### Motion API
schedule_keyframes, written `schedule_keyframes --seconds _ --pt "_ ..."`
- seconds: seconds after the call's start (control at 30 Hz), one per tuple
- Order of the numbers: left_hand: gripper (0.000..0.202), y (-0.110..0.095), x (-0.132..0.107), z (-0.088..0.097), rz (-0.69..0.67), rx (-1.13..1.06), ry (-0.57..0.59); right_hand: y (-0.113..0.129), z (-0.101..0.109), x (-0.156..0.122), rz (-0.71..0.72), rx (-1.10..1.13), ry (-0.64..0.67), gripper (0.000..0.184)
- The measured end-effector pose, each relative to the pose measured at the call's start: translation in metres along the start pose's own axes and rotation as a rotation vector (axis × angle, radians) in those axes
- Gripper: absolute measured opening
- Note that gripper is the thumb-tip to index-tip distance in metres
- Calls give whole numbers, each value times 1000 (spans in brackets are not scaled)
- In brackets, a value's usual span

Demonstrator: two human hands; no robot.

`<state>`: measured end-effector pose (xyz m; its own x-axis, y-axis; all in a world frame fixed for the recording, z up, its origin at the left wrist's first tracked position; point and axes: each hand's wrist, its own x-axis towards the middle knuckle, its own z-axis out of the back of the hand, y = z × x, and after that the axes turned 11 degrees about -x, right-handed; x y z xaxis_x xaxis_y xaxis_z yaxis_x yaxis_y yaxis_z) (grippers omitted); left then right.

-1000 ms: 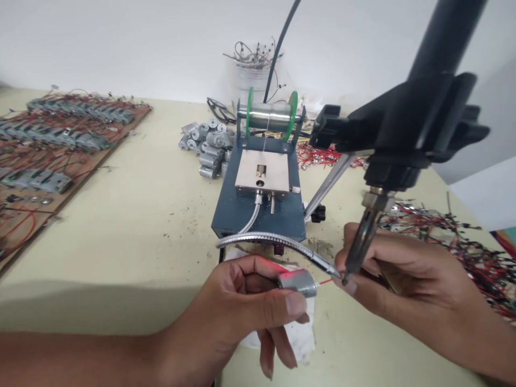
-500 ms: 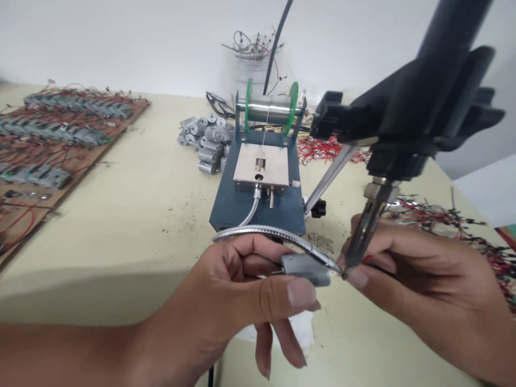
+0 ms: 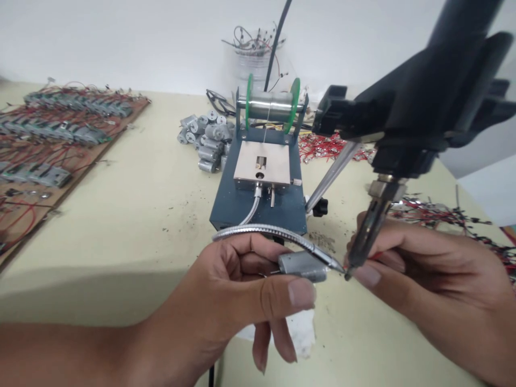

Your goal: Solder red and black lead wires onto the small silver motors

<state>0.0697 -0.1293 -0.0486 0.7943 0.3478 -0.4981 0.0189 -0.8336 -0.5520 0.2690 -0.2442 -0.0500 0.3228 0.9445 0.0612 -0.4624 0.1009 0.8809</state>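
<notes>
Between thumb and fingers, my left hand [image 3: 250,295] holds a small grey cylindrical motor [image 3: 302,266], its thin shaft pointing left. The motor's right end lies just left of the soldering iron tip [image 3: 349,276]. A curved metal solder guide tube [image 3: 278,232] passes over the motor, its nozzle ending at the iron tip. My right hand [image 3: 427,290] is closed in a pinch behind and right of the iron. A bit of red wire [image 3: 377,256] shows at its fingers; the wire's end is hidden by the iron.
A blue solder feeder [image 3: 258,199] with a solder spool [image 3: 269,106] stands in the middle. Loose motors [image 3: 209,142] are heaped behind it. Left is a board [image 3: 76,185] with rows of wired motors. Red wires [image 3: 330,148] and dark-tipped wires [image 3: 439,212] lie right. The black iron holder [image 3: 403,107] overhangs the right side.
My left hand has drawn the motor slightly left, widening its gap from the iron tip. The iron and my right hand appear a little farther right in the view.
</notes>
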Motion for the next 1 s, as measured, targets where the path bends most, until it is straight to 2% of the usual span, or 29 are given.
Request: schedule_keyframes --seconds 0.33,0.57,0.77,0.87,1.0 --pt "33 3 1 2 -9 -35 -8 1 -1 5 37 -72 -36 7" --pt "40 1 2 -2 18 -55 -32 2 -1 1 0 -31 -35 10" --pt "27 -1 2 -2 13 -105 34 2 2 -2 16 -48 -61 6" --pt "22 -2 0 -2 12 -104 56 6 1 0 24 -67 -75 10" --pt "24 -2 -3 -3 44 -112 82 8 1 1 -8 -26 -54 10"
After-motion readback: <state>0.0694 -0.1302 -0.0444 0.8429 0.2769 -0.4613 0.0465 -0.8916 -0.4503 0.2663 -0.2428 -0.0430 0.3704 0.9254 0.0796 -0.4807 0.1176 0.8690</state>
